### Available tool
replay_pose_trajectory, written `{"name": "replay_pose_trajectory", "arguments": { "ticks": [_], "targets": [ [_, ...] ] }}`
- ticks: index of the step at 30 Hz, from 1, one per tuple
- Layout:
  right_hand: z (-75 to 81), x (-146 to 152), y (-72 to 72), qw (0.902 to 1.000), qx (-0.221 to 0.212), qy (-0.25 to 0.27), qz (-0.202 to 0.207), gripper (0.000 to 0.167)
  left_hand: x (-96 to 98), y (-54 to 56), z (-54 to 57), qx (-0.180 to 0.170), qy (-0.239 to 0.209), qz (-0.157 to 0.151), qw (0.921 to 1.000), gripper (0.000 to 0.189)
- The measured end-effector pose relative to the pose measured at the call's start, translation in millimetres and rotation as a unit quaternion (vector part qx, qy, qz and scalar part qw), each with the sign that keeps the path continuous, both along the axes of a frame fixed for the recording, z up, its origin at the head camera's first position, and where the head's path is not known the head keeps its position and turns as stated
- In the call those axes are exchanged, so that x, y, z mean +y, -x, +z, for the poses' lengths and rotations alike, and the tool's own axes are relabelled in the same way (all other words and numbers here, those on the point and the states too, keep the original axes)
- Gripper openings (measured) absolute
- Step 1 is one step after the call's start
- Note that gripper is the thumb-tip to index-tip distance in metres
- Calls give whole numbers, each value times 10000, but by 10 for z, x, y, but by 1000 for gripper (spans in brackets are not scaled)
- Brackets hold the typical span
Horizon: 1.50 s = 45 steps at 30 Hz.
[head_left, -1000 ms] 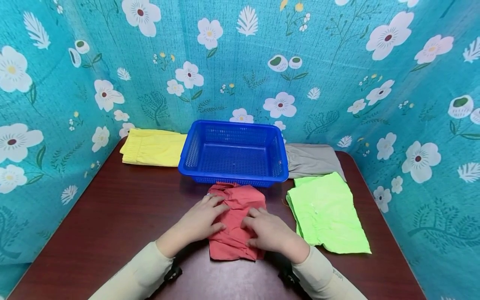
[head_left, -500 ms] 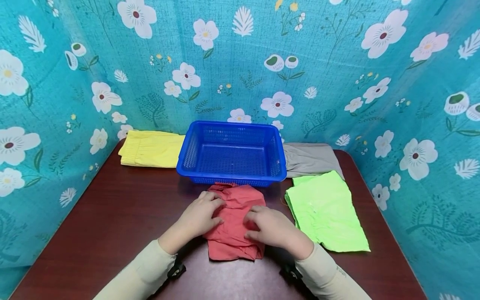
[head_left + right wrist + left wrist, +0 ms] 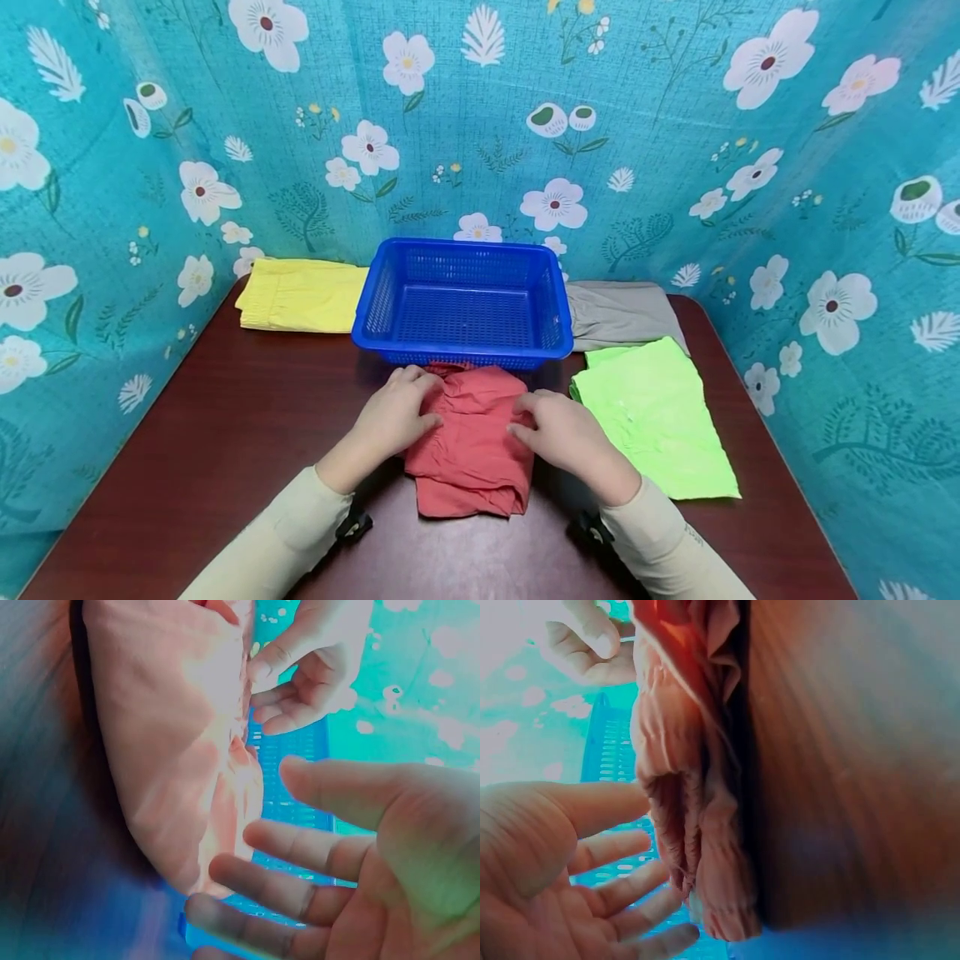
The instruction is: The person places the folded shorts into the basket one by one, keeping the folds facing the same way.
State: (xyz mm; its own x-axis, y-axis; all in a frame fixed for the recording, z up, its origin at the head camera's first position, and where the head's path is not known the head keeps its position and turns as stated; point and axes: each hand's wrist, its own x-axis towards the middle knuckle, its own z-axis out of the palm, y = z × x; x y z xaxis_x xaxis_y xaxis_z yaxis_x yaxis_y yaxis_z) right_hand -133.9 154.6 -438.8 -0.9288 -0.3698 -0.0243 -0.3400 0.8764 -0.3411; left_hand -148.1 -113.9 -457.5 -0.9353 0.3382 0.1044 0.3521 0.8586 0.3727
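Observation:
A folded red garment (image 3: 480, 429) with a gathered, elastic-looking edge (image 3: 671, 735) lies on the table just in front of the blue basket. At its upper left my left hand (image 3: 397, 408) rests with fingers spread; in the left wrist view the thumb and fingertips meet the gathered edge without closing round it. My right hand (image 3: 558, 425) is at the garment's right side, its fingers loosely bent. In the right wrist view the right fingers (image 3: 285, 892) reach toward the red cloth (image 3: 165, 742), and I cannot tell if they touch it.
The blue plastic basket (image 3: 462, 350) stands at the back and holds nothing. Folded yellow cloth (image 3: 303, 296) lies to its left, grey cloth (image 3: 626, 317) to its right. A lime-green garment (image 3: 660, 421) lies on the right. A floral curtain (image 3: 480, 125) backs the table (image 3: 247, 442).
Both hands have moved apart toward the garment's sides, the left slightly up and left, the right up and right. More of the red cloth shows, and its lower left part has shifted left.

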Motion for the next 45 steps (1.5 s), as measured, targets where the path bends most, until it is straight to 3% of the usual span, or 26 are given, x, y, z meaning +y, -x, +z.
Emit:
{"name": "replay_pose_trajectory", "arguments": {
  "ticks": [6,14,21,25,29,33,41,45],
  "targets": [
    [3,46,45,9973,-379,-130,-623,21,-14,27,35,-230,29,568,9981,61],
    [-29,68,62,9922,-752,-353,-933,28,-61,41,11,-821,164,1129,9901,78],
    [-82,38,38,9895,-1047,-415,-902,29,-37,30,-33,-1280,274,1173,9844,85],
    [-115,9,31,9899,-1033,-461,-858,30,-27,35,-51,-1247,289,1231,9841,84],
    [-153,-6,30,9922,-899,-368,-780,29,-33,90,-102,-1264,-23,1331,9830,84],
    [-172,-37,26,9934,-835,-275,-743,28,-67,140,-149,-1504,-413,1479,9766,84],
    [-225,-64,49,9916,-757,-348,-987,28,-99,174,-140,-1772,-791,1400,9710,50],
    [-247,-61,63,9891,-828,-429,-1140,30,-92,170,-141,-1863,-888,1370,9688,51]
  ]
}}
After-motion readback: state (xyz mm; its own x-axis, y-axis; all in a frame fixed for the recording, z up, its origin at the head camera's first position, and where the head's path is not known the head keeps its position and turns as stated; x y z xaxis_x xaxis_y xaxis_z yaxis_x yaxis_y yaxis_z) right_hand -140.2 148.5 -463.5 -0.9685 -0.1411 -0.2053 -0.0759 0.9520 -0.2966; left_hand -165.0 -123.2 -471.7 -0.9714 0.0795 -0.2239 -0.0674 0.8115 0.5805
